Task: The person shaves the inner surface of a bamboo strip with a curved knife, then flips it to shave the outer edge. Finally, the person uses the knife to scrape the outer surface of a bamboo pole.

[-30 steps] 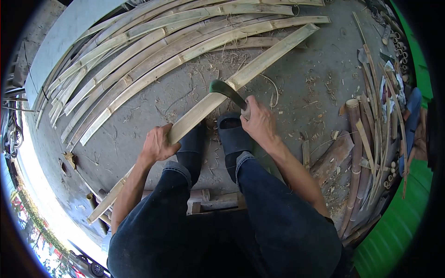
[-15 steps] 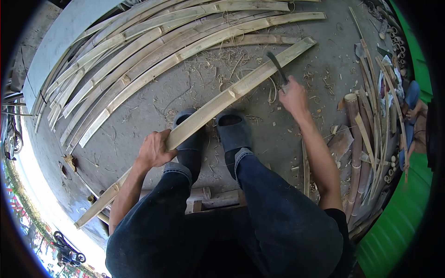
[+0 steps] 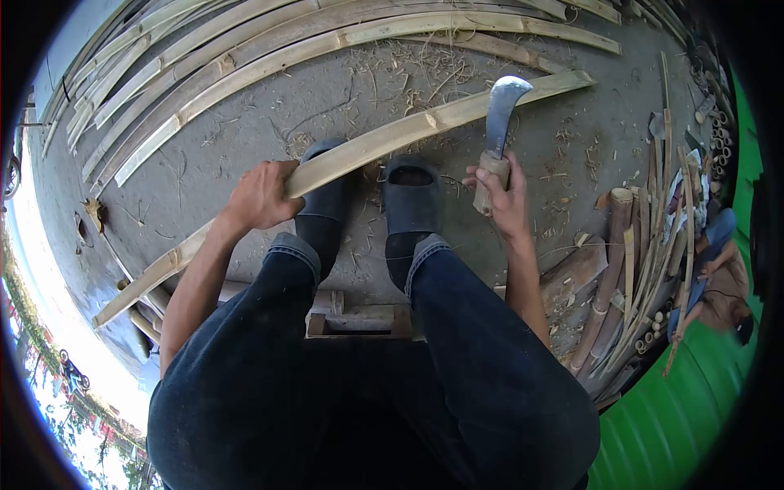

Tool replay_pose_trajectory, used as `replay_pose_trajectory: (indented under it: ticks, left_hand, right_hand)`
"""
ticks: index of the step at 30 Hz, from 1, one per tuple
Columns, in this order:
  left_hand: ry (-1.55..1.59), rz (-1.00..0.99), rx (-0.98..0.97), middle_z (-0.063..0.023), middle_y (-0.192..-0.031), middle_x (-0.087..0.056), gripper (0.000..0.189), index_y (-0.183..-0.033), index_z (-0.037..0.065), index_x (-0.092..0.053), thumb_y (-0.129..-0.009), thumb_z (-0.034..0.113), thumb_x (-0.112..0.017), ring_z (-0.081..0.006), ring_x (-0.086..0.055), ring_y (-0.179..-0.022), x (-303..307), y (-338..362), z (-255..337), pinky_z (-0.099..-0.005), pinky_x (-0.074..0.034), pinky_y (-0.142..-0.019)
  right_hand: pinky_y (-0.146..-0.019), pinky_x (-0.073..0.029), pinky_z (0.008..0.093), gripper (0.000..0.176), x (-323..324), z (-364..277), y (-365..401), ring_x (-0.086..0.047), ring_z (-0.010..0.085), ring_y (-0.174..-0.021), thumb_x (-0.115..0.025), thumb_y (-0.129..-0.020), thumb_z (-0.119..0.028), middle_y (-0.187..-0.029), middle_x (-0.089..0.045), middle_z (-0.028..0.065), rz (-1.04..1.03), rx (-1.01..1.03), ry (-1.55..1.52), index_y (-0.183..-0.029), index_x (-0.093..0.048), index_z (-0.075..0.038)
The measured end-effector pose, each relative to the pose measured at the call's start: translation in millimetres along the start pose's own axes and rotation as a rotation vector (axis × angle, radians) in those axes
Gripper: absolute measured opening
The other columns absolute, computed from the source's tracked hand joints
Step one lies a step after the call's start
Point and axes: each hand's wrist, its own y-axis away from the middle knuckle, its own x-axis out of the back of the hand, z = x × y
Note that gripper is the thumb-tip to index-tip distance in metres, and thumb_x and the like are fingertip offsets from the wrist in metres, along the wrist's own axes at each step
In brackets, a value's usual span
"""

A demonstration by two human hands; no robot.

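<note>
My left hand [image 3: 265, 196] is wrapped round a long split bamboo strip [image 3: 376, 145], which runs from the lower left, over my left shoe, to the upper right. A raised node shows on its pale inner face. In my right hand [image 3: 510, 200] is a billhook [image 3: 500, 118] with a curved steel blade and a thick wooden handle [image 3: 492, 175]. The blade points up and overlaps the strip's far part in this view, its flat side turned toward me. My fingers lie loosely around the handle.
Several split bamboo strips [image 3: 269, 61] lie across the floor ahead, with shavings [image 3: 408, 73] scattered near them. Bamboo poles [image 3: 608, 278] and thin slats are piled on the right. Another person [image 3: 719, 278] sits beyond that pile, beside a green corrugated sheet [image 3: 678, 408].
The billhook has turned from edge-on to showing its broad blade, and my right hand has drawn lower. The view has shifted somewhat; my left hand keeps its hold on the strip.
</note>
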Motion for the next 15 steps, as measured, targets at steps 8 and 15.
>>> replay_pose_trajectory:
  ticks: [8,15]
  left_hand:
    - [-0.105,0.0,0.047,-0.0285,-0.081,-0.068,0.039,-0.1,0.0,-0.069,-0.069,0.021,-0.062,-0.0483,-0.068,-0.085,2.8,-3.7,0.9,-0.0535,-0.055,-0.083]
    - [-0.066,-0.012,0.033,-0.0297,-0.08,-0.067,0.036,-0.094,-0.002,-0.066,-0.066,0.019,-0.062,-0.0494,-0.067,-0.083,-0.7,-12.6,-9.7,-0.0539,-0.054,-0.08]
  right_hand:
    - [-0.062,-0.055,0.0306,0.037,59.6,-2.3,-25.2,-0.069,0.0154,-0.071,-0.079,-0.086,-0.018,-0.083,-0.069,0.0082,0.129,-0.149,0.359,-0.111,-0.061,0.002]
    - [-0.063,-0.054,0.0323,0.031,114.0,3.5,-111.0,-0.07,0.0143,-0.07,-0.077,-0.089,-0.02,-0.082,-0.072,0.0069,0.361,0.038,0.599,-0.108,-0.065,0.002]
